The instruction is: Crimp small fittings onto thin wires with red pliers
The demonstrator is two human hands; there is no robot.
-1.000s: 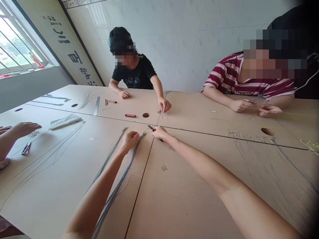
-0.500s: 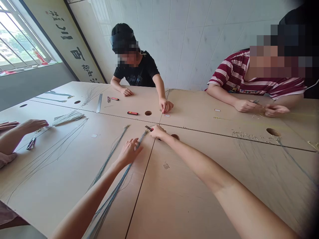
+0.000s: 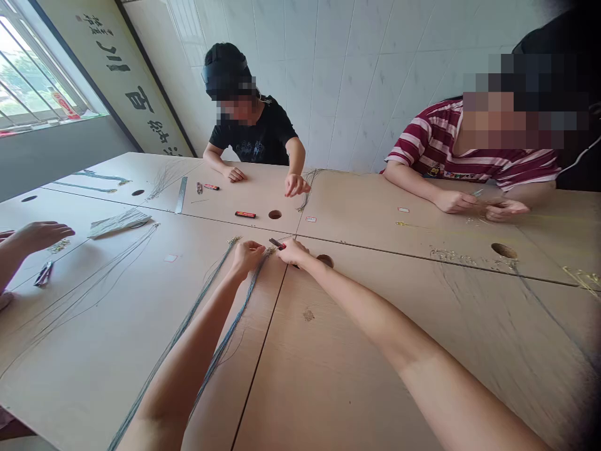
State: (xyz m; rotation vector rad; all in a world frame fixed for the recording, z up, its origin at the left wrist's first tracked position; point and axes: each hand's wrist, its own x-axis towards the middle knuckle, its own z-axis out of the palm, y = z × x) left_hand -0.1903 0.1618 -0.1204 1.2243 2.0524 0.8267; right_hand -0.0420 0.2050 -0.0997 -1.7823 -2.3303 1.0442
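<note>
My right hand [image 3: 294, 252] is closed around a small tool [image 3: 277, 243] with a dark, narrow end pointing left and a touch of red by my fingers; its kind is not clear. Just left of it, my left hand [image 3: 248, 255] has its fingers pinched together beside the gold-coloured ends [image 3: 270, 251] of a bundle of blue-grey cords [image 3: 237, 319]. Whatever those fingertips hold is too small to make out. A second cord bundle [image 3: 188, 321] runs along the left side of my left forearm, its gold ends [image 3: 233, 240] near my left wrist.
Across the table [image 3: 323, 363] sit two people. Another person's hand [image 3: 44, 237] rests at the left, near snips [image 3: 44, 274] and a crumpled sheet [image 3: 119, 223]. A red-and-black stick-shaped item [image 3: 245, 214], a ruler [image 3: 181, 195] and round table holes [image 3: 504, 250] lie around.
My left hand has gone from spread fingers over the cords to a pinch near their gold ends. The person opposite has raised a hand off the table. The view has shifted slightly.
</note>
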